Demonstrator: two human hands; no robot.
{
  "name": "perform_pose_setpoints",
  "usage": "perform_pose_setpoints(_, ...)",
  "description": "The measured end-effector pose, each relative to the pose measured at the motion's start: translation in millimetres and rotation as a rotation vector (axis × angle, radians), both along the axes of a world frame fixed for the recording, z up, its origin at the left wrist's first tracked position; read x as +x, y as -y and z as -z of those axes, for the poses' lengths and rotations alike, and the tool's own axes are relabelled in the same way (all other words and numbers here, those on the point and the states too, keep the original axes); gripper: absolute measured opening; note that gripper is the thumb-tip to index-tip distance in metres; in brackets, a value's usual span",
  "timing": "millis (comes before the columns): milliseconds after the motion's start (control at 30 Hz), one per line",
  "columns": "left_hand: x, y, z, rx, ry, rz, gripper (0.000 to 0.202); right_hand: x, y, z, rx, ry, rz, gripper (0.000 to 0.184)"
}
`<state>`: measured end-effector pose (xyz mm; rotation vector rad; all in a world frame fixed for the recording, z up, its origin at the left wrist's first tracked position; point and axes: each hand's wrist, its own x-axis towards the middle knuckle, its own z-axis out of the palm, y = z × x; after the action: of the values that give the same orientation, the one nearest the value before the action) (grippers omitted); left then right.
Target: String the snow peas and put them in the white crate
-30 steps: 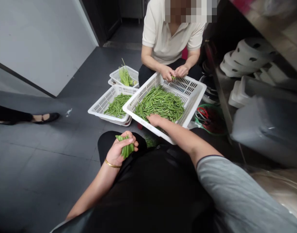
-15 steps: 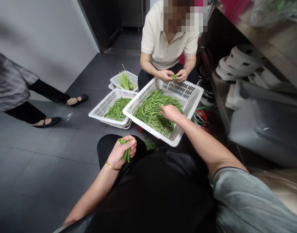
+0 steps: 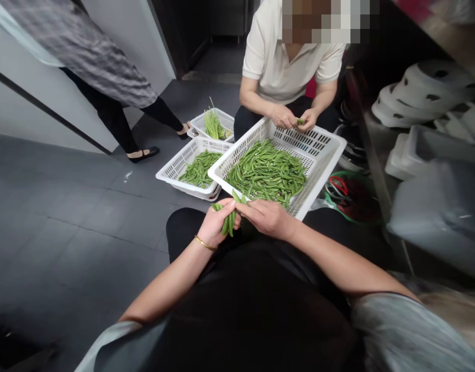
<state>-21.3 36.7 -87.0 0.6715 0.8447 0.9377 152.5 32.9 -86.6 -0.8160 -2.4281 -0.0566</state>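
My left hand is closed round a small bunch of green pea pods, just in front of the near basket. Close against it, my right hand pinches a pea pod between thumb and fingers. The two hands meet at the fingertips, which partly hide each other. Beyond them, a white slotted basket holds a broad heap of pea pods. Its near rim is partly covered by my right hand.
Across the basket sits a co-worker in a white shirt, holding a small green piece. To the left are a second basket of pods and another with green stalks. Another person's legs stand left. Plastic tubs line the right.
My right hand has come out of the pod heap back to my left hand, bringing a pod. The person on the left has stepped further right and away. The view has shifted slightly.
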Motion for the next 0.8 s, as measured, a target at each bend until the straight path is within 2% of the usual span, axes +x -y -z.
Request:
perform_pose_setpoints(67, 0.5, -9.2, -2.4, -0.012, 0.054, 0.018, 0.027, 5.9, -9.4, -6.1, -0.035, 0.011, -0.014, 0.034)
perform_pose_setpoints(133, 0.4, -16.2, -4.5, -0.023, 0.094, 0.001, 0.025, 15.4, -19.9, -10.5, -0.139, -0.009, -0.016, 0.034)
perform_pose_setpoints(200, -1.3, -18.6, -6.0, -0.019, 0.095, -0.041, 0.023, 26.8, -29.3, -13.6, -0.266, -0.028, 0.073, 0.038)
perform_pose_setpoints(300, -6.5, -13.5, -6.5, -0.011, 0.054, -0.086, 0.022, 37.2, -33.6, -18.3, -0.399, 0.025, 0.316, 0.044)
perform_pose_setpoints(367, -10.3, -7.8, -6.5, -0.018, 0.044, -0.097, 0.021, 34.3, -27.8, -22.3, -0.447, 0.032, 0.330, 0.040)
perform_pose_setpoints(467, -13.9, -1.7, -6.6, -0.032, 0.059, -0.099, 0.019, 18.7, -12.8, -27.2, -0.407, -0.032, 0.128, 0.027)
perform_pose_setpoints(567, -15.5, 1.1, -5.7, -0.054, 0.082, -0.066, 0.018, 3.3, -2.0, -28.0, -0.301, -0.046, 0.010, 0.026)
perform_pose_setpoints(633, -16.6, 3.8, -3.6, -0.082, 0.091, 0.014, 0.019, -2.6, 2.6, -27.3, -0.320, -0.080, -0.084, 0.027)
perform_pose_setpoints(733, -19.2, 11.1, 0.8, -0.126, 0.104, 0.188, 0.017, -8.3, 10.9, -26.8, -0.562, -0.177, -0.335, 0.023)
perform_pose_setpoints(800, -21.8, 17.1, 3.0, -0.141, 0.122, 0.255, 0.016, -11.0, 16.7, -27.4, -0.760, -0.238, -0.435, 0.019)
